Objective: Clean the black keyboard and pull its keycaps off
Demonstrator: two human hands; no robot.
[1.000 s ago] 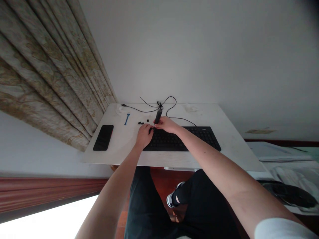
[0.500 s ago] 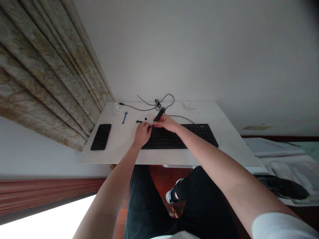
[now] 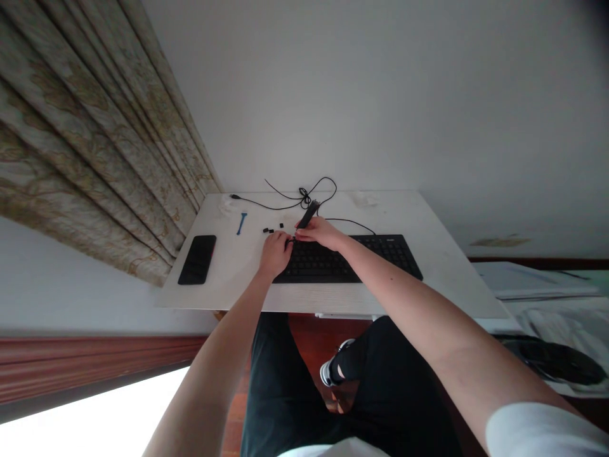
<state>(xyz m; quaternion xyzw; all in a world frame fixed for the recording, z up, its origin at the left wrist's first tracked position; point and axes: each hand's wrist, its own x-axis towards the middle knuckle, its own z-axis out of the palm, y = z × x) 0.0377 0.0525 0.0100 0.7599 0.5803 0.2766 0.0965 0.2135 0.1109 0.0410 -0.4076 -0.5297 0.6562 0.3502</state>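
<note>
A black keyboard lies along the front of the white table. My right hand is closed around a black brush-like tool, tilted with its fringed end up and away and its lower end at the keyboard's upper left part. My left hand rests over the keyboard's left end, its fingers bent close together near the tool's lower tip. A small dark thing shows at those fingertips, too small to name. Just beyond the left hand lie small black keycaps.
A blue double-ended tool and a black phone lie on the table at the left. The keyboard's tied cable runs along the back. A patterned curtain hangs at the left, and a wall stands behind.
The whole view has shifted slightly, so the table sits a little further right. Both hands stay at the keyboard's upper left, and the brush-like tool keeps nearly the same tilt.
</note>
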